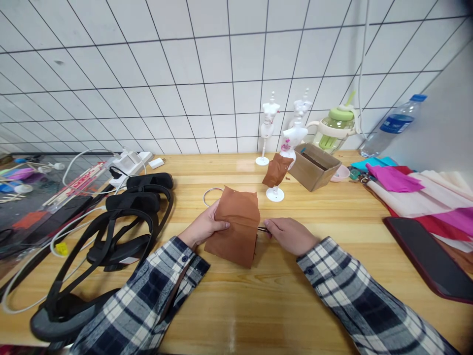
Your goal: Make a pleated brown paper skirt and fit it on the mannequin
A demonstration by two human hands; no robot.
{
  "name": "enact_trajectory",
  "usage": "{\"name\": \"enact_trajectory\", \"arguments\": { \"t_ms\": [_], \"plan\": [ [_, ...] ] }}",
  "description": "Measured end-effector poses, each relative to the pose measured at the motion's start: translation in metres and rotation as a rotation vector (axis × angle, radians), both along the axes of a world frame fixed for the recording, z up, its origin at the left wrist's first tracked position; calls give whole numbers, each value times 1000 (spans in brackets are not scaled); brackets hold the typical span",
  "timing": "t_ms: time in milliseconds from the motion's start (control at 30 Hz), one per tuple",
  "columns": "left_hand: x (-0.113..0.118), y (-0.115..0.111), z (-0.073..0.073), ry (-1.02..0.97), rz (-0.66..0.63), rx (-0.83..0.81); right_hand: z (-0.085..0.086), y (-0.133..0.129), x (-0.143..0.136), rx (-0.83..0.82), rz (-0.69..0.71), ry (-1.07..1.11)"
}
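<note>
The left hand (205,227) is pinching brown cloth (238,222) between both hands; the right hand (291,234) is gripping a thin tool (263,229), possibly snagging the edge if the cloth is slipping. Beyond them, a mannequin (293,137) is standing, topple-prone if bumped.

The glossy yellow wooden desk (229,320) carries black headsets with curved bands (133,201), small white dress-form mannequins on round bases (294,135), an open brown cardboard box (320,178) and a flat black rectangular device (424,254).
</note>
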State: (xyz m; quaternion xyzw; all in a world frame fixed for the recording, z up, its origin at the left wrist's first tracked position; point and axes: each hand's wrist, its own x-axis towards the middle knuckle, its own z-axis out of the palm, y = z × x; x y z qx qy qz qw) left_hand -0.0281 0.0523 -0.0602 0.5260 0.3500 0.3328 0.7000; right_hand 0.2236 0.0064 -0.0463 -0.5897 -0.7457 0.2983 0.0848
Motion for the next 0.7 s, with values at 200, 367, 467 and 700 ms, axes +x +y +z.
{"name": "enact_trajectory", "arguments": {
  "t_ms": [200, 367, 467, 700],
  "plan": [
    [-1, 1, -3, 4, 24, 33, 7, 3, 13, 58, -29, 6],
    [-1, 1, -4, 2, 12, 45, 3, 6, 17, 24, 20, 97],
    [1, 0, -5, -11, 11, 46, -3, 5, 14, 8, 1, 130],
    [3, -1, -2, -48, -11, 51, -6, 4, 7, 3, 5, 160]
  ]
}}
